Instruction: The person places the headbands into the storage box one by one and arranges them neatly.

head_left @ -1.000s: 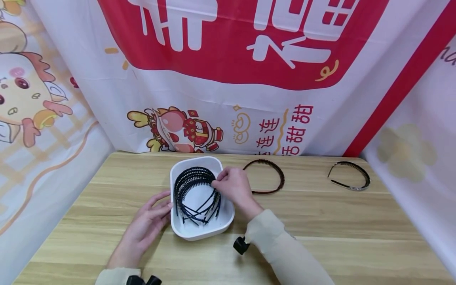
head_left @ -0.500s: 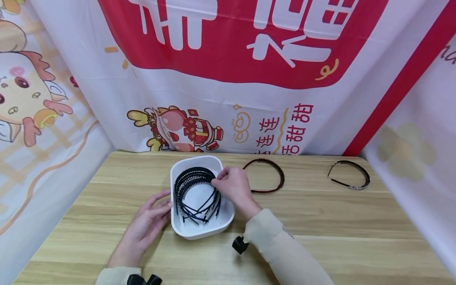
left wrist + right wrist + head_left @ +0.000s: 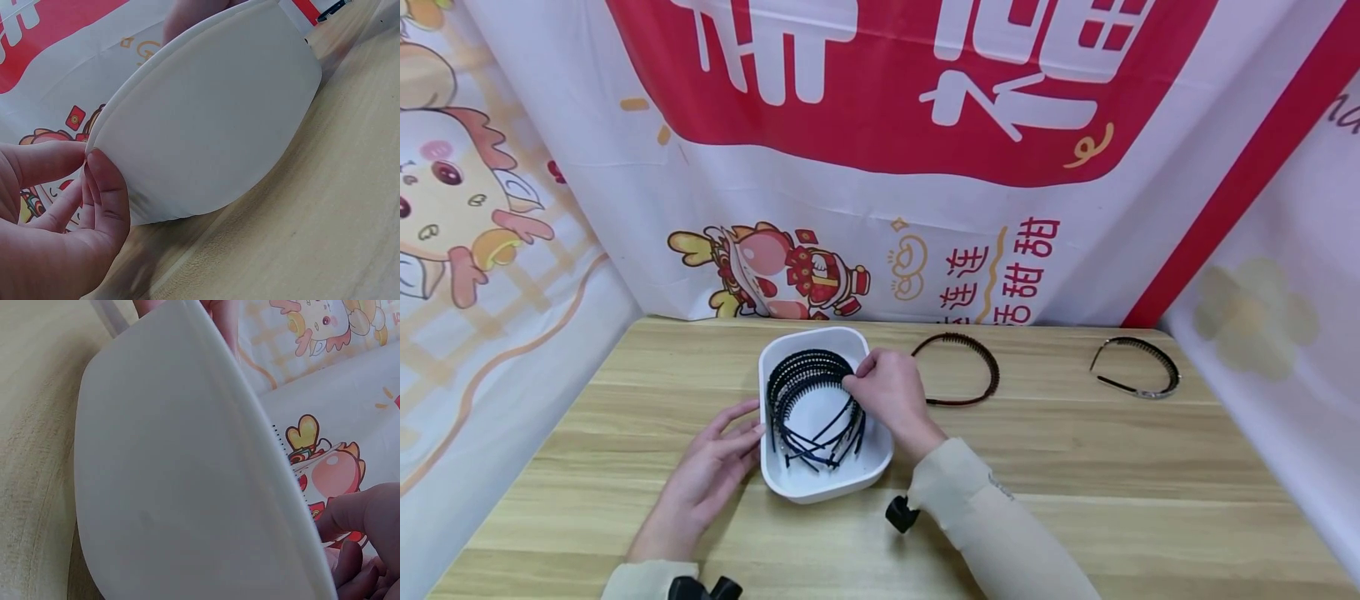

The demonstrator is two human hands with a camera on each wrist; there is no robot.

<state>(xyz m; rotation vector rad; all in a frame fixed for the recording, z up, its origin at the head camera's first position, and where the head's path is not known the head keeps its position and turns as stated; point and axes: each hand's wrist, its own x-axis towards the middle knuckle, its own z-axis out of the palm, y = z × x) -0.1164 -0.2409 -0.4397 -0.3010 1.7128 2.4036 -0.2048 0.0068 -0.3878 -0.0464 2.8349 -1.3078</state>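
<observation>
A white plastic bin stands on the table in the head view, with several black headbands nested together inside. Some have comb teeth, and their thin ends cross near the bin's front. My left hand is at the bin's left side; in the left wrist view, its thumb and fingers pinch the rim. My right hand reaches over the right rim and pinches a black headband at the stack's right side. In the right wrist view the bin wall hides the headbands, apart from a row of tooth tips.
A brown toothed headband lies on the wooden table just right of the bin, partly behind my right hand. Farther right is a black headband with a silvery part. A printed cloth hangs along the table's back edge.
My right forearm and cuff have shifted slightly left, while the fingers stay at nearly the same spot on the headbands. The left hand and bin look unchanged.
</observation>
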